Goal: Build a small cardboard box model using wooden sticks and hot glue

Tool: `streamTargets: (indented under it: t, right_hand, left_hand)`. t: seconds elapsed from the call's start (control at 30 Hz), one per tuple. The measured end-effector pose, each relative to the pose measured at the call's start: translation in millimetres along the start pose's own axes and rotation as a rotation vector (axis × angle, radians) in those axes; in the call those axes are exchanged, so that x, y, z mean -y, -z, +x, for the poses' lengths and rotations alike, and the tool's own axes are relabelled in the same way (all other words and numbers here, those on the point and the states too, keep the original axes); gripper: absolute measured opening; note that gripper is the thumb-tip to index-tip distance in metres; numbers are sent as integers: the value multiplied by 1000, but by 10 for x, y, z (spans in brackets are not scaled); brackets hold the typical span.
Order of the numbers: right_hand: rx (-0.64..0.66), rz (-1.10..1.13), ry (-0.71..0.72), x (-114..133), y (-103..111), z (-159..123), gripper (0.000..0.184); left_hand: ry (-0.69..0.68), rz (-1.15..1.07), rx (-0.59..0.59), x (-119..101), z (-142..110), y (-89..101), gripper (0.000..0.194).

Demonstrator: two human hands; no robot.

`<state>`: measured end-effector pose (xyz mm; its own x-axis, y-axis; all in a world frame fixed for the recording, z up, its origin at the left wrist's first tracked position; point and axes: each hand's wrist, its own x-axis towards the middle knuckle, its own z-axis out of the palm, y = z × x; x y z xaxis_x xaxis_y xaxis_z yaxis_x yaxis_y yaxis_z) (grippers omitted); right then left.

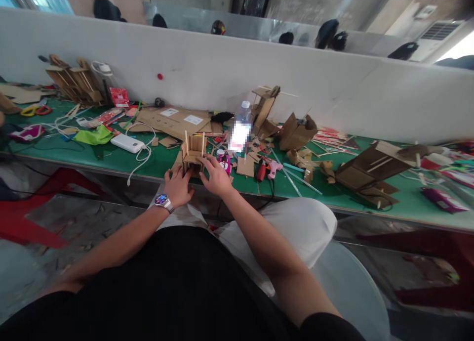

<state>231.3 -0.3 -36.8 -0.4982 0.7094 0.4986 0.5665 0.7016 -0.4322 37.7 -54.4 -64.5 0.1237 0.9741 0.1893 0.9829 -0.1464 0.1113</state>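
A small cardboard model (193, 153) with upright wooden sticks stands at the near edge of the green table (111, 158). My left hand (178, 187), with a wristwatch (163, 201) on its wrist, grips the model's lower left side. My right hand (214, 175) rests on the model's right side, fingers curled against the cardboard. Both forearms reach forward from my lap.
A water bottle (241, 126), a pink glue gun (273, 169), a white power bank (127, 143) with cable, flat cardboard sheets (174, 121) and other cardboard models (374, 170) crowd the table. A white partition (296, 79) backs it. A red chair (33, 207) stands at the left.
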Motion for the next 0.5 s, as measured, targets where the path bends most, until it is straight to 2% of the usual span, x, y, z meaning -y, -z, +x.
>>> streamTargets:
  t: [0.2,0.33,0.5]
  right_hand:
    - [52,-77,-45,44,73,28,58]
    - [91,-172,-125,179,159,20,55]
    - [272,-276,-203,446,149,-59,48]
  left_hand:
    - [-7,15,-8,-5,8,14,78]
    - [-10,19,-18,-14,6,25,74]
    - [0,26,-33,-61,-9,20,65]
